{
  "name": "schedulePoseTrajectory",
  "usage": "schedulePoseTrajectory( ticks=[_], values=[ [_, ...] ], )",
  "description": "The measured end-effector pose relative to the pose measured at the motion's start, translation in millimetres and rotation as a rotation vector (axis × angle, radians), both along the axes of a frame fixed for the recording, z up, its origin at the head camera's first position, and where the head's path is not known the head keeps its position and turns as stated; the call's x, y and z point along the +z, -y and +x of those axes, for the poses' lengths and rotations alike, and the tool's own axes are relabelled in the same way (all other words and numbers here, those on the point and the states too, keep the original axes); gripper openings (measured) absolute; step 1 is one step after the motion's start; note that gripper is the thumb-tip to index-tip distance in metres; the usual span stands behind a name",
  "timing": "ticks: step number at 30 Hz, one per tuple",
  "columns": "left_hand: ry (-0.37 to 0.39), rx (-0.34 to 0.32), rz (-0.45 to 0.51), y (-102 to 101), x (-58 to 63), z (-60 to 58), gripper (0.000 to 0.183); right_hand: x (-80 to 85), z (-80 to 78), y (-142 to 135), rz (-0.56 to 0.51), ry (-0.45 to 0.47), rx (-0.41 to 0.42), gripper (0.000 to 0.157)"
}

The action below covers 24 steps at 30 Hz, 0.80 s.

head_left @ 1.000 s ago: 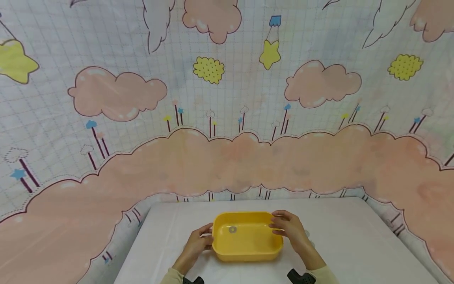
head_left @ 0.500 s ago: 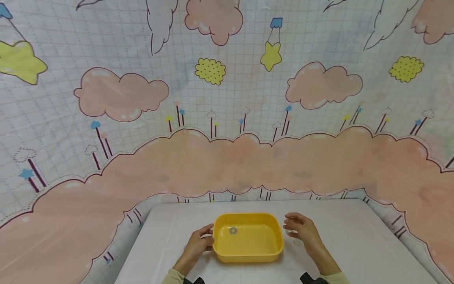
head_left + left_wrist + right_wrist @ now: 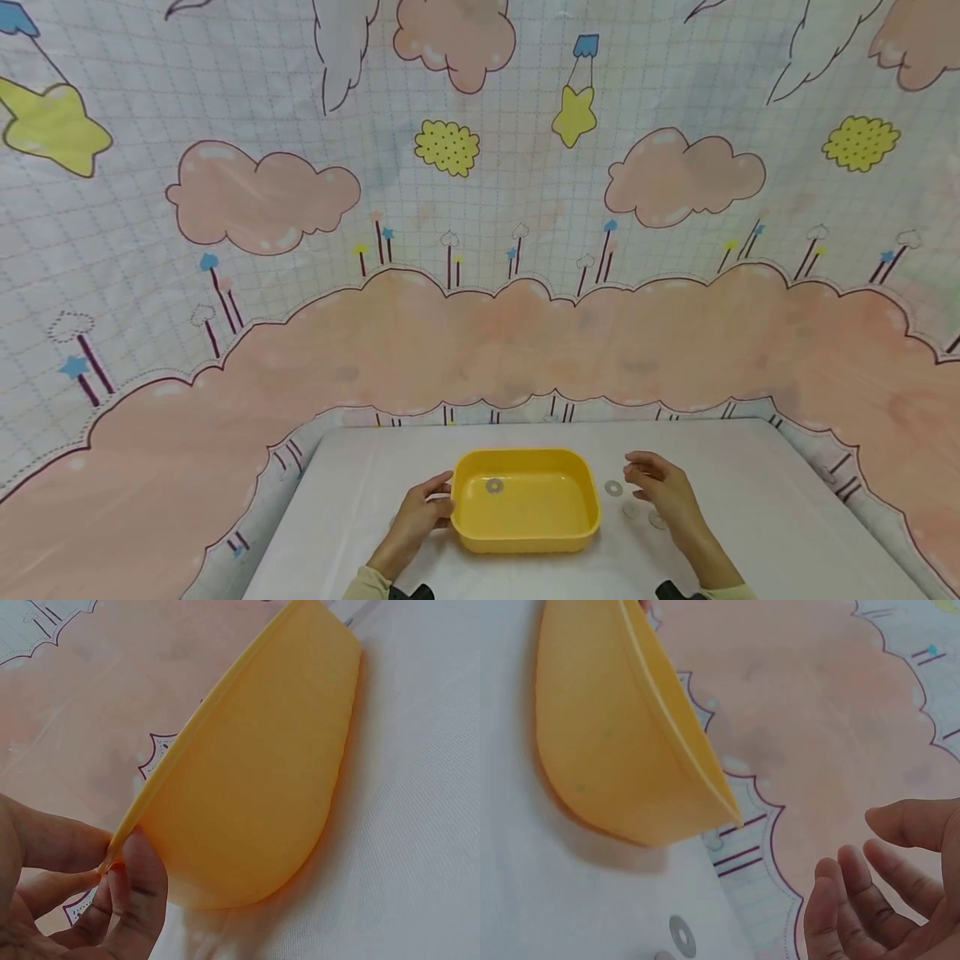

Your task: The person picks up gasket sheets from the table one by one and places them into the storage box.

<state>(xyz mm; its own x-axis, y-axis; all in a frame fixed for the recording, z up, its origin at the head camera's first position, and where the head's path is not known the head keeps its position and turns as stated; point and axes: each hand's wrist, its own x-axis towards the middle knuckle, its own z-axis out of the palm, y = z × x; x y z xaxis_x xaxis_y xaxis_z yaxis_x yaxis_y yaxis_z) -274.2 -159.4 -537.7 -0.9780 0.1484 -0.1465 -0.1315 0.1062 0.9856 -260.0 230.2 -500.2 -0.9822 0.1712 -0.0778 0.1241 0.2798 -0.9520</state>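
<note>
A yellow rectangular plastic tray [image 3: 525, 508] stands on the white table, with one grey flat washer [image 3: 493, 486] inside it. My left hand [image 3: 418, 515] pinches the tray's left rim; in the left wrist view, thumb and fingers meet at the edge of the yellow tray [image 3: 247, 780]. My right hand [image 3: 666, 493] hovers to the right of the tray, fingers loosely bent and holding nothing. Below and left of it lie a grey washer [image 3: 613, 488] and two paler ones, the nearer a pale washer [image 3: 657, 520]. The right wrist view shows a washer [image 3: 682, 935] beside the tray.
A white cloth covers the table [image 3: 352, 467]. Behind and around it hangs a printed backdrop [image 3: 525, 342] with clouds and stars. A small pale object, partly hidden, shows at the left hand's outer side.
My right hand has left the tray's right rim and moved rightward, exposing washers on the table. The left hand stays at the left rim, and the tray has hardly moved.
</note>
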Motion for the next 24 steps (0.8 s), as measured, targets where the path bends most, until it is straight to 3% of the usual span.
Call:
schedulePoseTrajectory(
  ticks=[24],
  values=[
    [0.01, 0.016, -0.013, -1, 1.1, 0.3, 0.064, -24.8, 7.5, -35, 0.192, 0.03, -0.036, 0.05]
  ],
)
